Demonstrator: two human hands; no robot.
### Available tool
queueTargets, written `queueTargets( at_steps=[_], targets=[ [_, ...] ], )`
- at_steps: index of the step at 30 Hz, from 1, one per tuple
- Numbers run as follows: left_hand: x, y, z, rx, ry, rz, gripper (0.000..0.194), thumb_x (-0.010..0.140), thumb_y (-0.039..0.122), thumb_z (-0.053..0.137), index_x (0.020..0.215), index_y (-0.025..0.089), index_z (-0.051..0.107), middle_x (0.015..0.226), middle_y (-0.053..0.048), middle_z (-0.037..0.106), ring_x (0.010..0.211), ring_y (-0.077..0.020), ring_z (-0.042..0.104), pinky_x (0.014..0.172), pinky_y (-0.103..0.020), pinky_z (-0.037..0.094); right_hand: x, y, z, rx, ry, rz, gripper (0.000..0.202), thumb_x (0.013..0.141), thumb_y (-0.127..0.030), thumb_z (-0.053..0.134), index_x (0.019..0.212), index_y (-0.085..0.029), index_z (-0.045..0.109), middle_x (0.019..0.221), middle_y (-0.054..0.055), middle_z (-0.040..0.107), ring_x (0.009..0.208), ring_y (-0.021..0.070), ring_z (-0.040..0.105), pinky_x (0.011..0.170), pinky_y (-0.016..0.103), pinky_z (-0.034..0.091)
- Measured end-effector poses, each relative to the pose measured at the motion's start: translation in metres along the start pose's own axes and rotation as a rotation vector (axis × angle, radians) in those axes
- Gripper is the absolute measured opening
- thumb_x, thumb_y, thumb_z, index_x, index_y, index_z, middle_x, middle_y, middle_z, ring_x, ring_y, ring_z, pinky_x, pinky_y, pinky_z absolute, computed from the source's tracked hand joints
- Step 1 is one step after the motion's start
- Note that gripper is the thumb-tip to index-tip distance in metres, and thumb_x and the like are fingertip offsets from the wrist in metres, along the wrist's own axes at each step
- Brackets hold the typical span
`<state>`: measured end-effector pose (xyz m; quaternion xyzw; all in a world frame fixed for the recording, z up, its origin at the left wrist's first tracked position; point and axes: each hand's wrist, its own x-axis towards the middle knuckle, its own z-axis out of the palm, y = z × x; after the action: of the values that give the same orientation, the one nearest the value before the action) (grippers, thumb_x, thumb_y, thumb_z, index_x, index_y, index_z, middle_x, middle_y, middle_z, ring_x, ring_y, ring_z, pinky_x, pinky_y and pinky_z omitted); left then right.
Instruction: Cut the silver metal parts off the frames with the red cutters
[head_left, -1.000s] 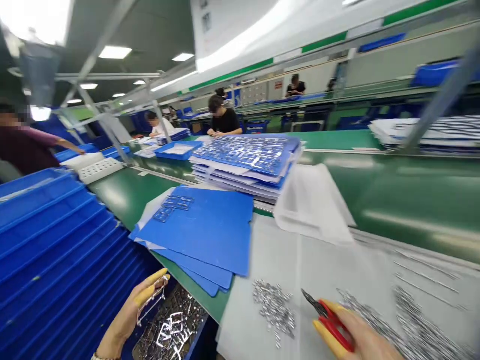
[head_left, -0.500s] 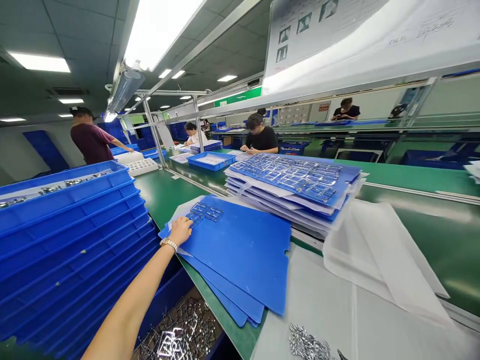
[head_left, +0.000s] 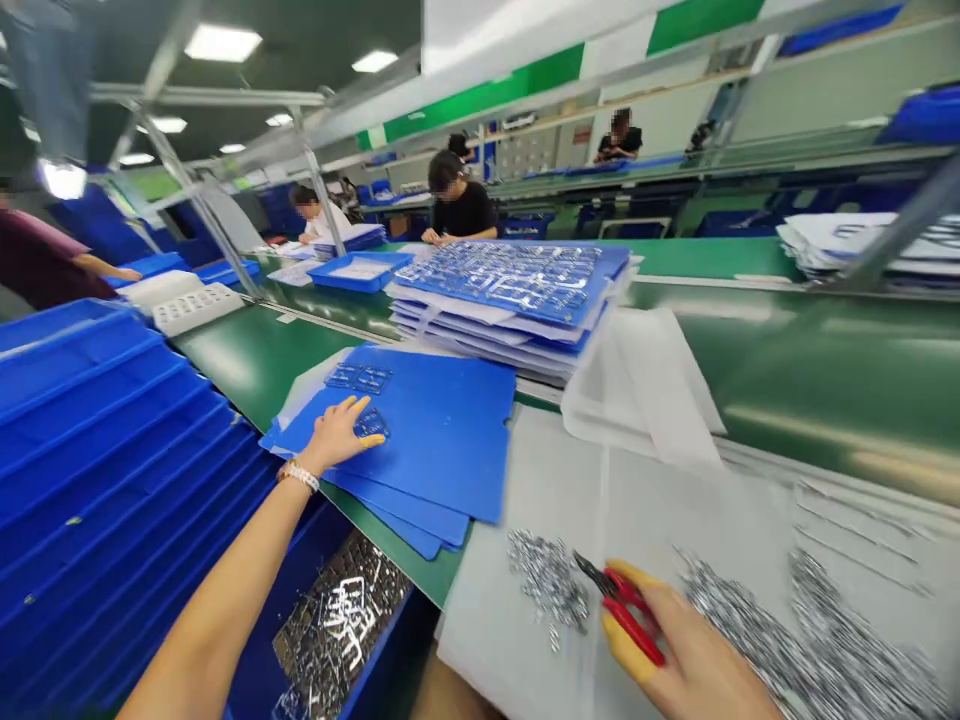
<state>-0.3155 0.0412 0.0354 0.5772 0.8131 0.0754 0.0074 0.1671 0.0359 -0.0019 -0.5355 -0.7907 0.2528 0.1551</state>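
My left hand [head_left: 341, 432], with yellow finger covers and a bracelet at the wrist, has its thumb and fingers around a small metal frame piece [head_left: 372, 424] at the blue sheet [head_left: 442, 430]. Two similar metal pieces lie just beyond it on the same sheet. In my right hand [head_left: 667, 640], also with yellow finger covers, is a pair of red-handled nippers [head_left: 634, 615], their dark jaws pointing left. Beside the jaws is a heap of small shiny metal parts [head_left: 551, 580] on the pale grey mat [head_left: 555, 480].
A tall stack of blue trays [head_left: 112, 430] stands left. Below the table edge, a bin holds metal scrap [head_left: 337, 610]. Layered sheets [head_left: 480, 320] topped with metal frames stand behind. More metal parts [head_left: 847, 640] lie right. Several people work farther back.
The view has turned right and down. My right hand with the nippers has come into sight. My left hand has brought one metal piece apart from the others.
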Motion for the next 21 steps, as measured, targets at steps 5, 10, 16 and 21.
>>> queueTargets(
  at_steps=[5,10,16,21],
  targets=[
    [0.02,0.021,0.021,0.057,-0.074,0.027,0.082,0.069,0.068,0.053,0.138,0.026,0.039,0.133,-0.017,0.044,0.121,-0.0425,0.037,0.096,-0.06,0.026,-0.016,-0.011,-0.018,0.036,0.01,-0.128,0.045,0.088,-0.042,0.039,0.126,-0.02,0.048,0.119,0.011,0.061,0.106,0.0231,0.059,0.087,0.037,0.05],
    [0.018,0.026,0.013,-0.307,-0.011,-0.072,0.084,0.059,0.051,0.069,0.133,0.019,0.046,0.128,-0.015,0.046,0.121,-0.0381,0.038,0.102,-0.053,0.028,-0.04,0.013,-0.022,0.025,0.009,-0.156,0.048,0.091,-0.047,0.039,0.132,-0.022,0.043,0.117,0.011,0.061,0.107,0.0228,0.057,0.086,0.036,0.049],
    [-0.021,0.066,-0.022,-1.649,0.024,-0.074,0.065,0.079,0.06,0.038,0.131,0.023,0.043,0.126,-0.011,0.055,0.107,-0.0287,0.055,0.09,-0.057,0.042,-0.038,0.015,-0.012,0.017,0.108,-0.226,0.048,0.088,-0.048,0.044,0.129,-0.022,0.047,0.115,0.011,0.062,0.107,0.0245,0.058,0.089,0.038,0.047],
    [-0.064,0.143,-0.013,-2.04,-0.228,-0.106,0.072,0.081,0.071,0.02,0.134,0.027,0.04,0.138,-0.01,0.047,0.118,-0.0326,0.05,0.091,-0.061,0.038,-0.026,-0.007,-0.006,0.0,0.091,-0.311,0.042,0.087,-0.044,0.047,0.123,-0.023,0.051,0.109,0.009,0.065,0.101,0.0235,0.061,0.087,0.038,0.048]
  ],
)
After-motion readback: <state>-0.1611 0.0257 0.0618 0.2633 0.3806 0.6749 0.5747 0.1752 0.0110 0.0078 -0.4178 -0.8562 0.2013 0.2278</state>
